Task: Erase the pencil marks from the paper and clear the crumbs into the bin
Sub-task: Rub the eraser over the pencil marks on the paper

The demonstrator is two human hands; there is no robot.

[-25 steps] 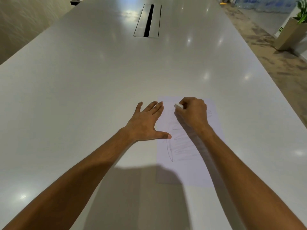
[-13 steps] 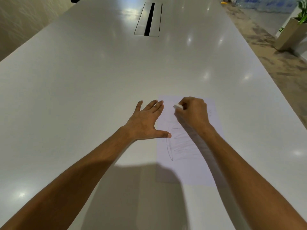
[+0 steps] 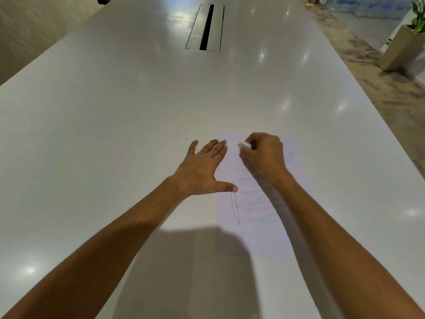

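Observation:
A white sheet of paper (image 3: 259, 238) lies on the white table (image 3: 115, 134), right of centre. Faint pencil scribbles (image 3: 253, 203) cross its middle. My left hand (image 3: 202, 169) lies flat with fingers spread, pressing the paper's left edge; its thumb tip rests on the sheet. My right hand (image 3: 264, 153) grips a small white eraser (image 3: 244, 145), whose end sticks out to the left over the paper's upper part. No bin shows in the head view. Crumbs are too small to make out.
A metal cable hatch (image 3: 205, 27) is set into the table far ahead. The table's right edge runs diagonally beside patterned carpet (image 3: 379, 88). A tan planter with a green plant (image 3: 404, 46) stands on the floor at far right.
My right hand with the eraser has shifted slightly over the upper part of the paper. My left hand has stayed flat on the sheet's left edge.

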